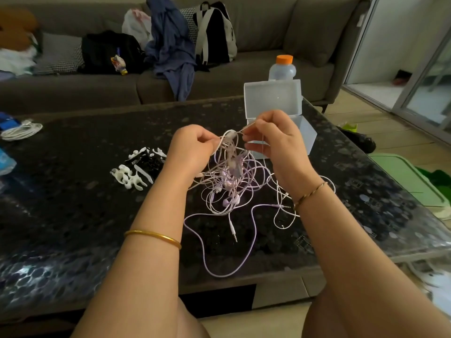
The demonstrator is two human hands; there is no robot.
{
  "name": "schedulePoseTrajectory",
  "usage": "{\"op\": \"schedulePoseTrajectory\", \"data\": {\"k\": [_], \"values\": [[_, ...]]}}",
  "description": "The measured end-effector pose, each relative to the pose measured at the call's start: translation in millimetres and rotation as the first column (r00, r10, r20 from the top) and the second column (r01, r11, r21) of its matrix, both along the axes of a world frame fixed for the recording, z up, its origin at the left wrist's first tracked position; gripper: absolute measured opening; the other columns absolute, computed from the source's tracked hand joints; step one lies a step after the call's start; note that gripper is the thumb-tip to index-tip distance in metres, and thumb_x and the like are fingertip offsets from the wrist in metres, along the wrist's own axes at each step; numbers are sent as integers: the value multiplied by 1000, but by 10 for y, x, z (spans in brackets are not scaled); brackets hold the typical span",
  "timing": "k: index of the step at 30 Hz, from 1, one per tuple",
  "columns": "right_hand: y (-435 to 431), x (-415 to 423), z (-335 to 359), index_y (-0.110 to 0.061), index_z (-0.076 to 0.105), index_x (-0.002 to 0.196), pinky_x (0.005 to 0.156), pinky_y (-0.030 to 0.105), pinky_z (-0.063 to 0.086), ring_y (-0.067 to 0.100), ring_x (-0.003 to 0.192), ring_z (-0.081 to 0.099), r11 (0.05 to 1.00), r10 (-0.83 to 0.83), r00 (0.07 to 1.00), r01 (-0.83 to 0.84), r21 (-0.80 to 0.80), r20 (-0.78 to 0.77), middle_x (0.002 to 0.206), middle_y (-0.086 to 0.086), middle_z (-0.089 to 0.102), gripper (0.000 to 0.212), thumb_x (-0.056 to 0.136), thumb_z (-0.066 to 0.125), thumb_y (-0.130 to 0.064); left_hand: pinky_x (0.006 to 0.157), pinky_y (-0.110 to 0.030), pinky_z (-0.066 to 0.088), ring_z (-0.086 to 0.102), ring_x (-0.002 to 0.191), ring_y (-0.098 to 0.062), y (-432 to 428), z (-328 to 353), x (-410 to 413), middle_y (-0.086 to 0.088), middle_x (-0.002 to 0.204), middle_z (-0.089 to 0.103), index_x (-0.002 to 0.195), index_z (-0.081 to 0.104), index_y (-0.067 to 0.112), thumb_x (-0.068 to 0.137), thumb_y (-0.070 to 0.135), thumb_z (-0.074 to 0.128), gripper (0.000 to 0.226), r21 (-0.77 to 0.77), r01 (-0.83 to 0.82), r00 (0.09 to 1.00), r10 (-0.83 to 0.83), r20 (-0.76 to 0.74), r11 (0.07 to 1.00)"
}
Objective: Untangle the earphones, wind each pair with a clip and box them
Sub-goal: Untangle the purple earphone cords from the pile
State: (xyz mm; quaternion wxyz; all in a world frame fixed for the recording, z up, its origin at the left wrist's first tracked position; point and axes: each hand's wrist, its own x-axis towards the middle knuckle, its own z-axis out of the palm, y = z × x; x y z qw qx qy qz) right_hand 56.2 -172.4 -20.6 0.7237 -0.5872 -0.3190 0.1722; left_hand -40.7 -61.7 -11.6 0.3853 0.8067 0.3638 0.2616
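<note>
Nothing I can read here right now. The clear plastic box (273,98) shows plain walls, and the bottle (282,70) with the orange cap has no lettering I can make out. The blue packet (8,123) at the table's left edge is too blurred, and the charm (118,64) on the black bag is too small.

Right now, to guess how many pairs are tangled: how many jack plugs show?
2. One jack plug lies on the table below the tangle; another lies by the thin bracelet. More may be hidden in the tangle.
</note>
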Motion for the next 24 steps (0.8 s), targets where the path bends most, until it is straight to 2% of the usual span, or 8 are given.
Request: {"op": "schedulePoseTrajectory", "data": {"k": [3,6,8,10,14,18,22,24], "values": [[9,-4,12,-14,52,75,71,26,54,12,73,63,999,-34,999,35,20,-26,72,-2,66,23,94,43,-4,61,-28,38,48,68,-10,-1,46,46,4,73,50,79,60,15,90,17,56,12,-151,-117,993,111,-51,982],[33,3,1,-13,50,74,67,26,53,13,68,60,994,-101,991,104,37,-86,73,2,62,24,93,42,-3,57,-32,34,43,64,-16,-24,87,43,-5,73,46,82,53,13,88,19,50,9,-211,-153,987,161,19,965],[41,28,-5,-13,50,74,68,31,53,15,68,58,988,-148,986,151,27,-78,75,5,60,23,93,43,-3,59,-33,37,46,67,-17,-20,99,11,-10,80,52,82,53,13,86,20,48,9,-234,-152,980,178,94,960],[39,35,-8,-14,50,78,67,34,54,18,68,60,994,-113,993,113,-14,-42,76,6,62,21,95,43,-5,66,-33,43,55,76,-17,-14,105,-2,-10,89,64,82,54,12,85,18,50,7,-251,-127,975,167,147,960],[52,-19,-18,-13,49,83,71,34,58,20,73,68,999,1,998,-3,-32,-58,77,6,70,17,99,42,-10,69,-27,46,60,83,-10,-35,76,8,2,86,65,87,57,15,84,16,58,3,-275,-7,992,42,121,961],[66,-19,-13,-12,47,84,71,36,59,25,75,70,1000,23,994,-22,11,-106,79,10,71,17,100,42,-12,72,-24,45,60,92,-7,-53,34,3,5,97,66,101,64,24,84,14,64,19,-213,146,989,-140,44,966],[51,-22,-11,-13,46,86,65,30,59,25,74,71,999,28,992,-24,30,-125,80,9,70,16,101,40,-12,70,-14,45,61,86,0,-65,20,-23,9,92,68,103,68,21,86,14,69,19,-145,251,967,-254,4,957],[53,-24,-13,-14,46,87,66,30,59,23,74,71,999,18,989,-12,41,-144,83,9,67,15,101,39,-11,74,-18,48,62,85,-2,-58,12,-28,7,92,68,103,68,20,85,15,70,19,-148,266,962,-273,-25,953]]}}
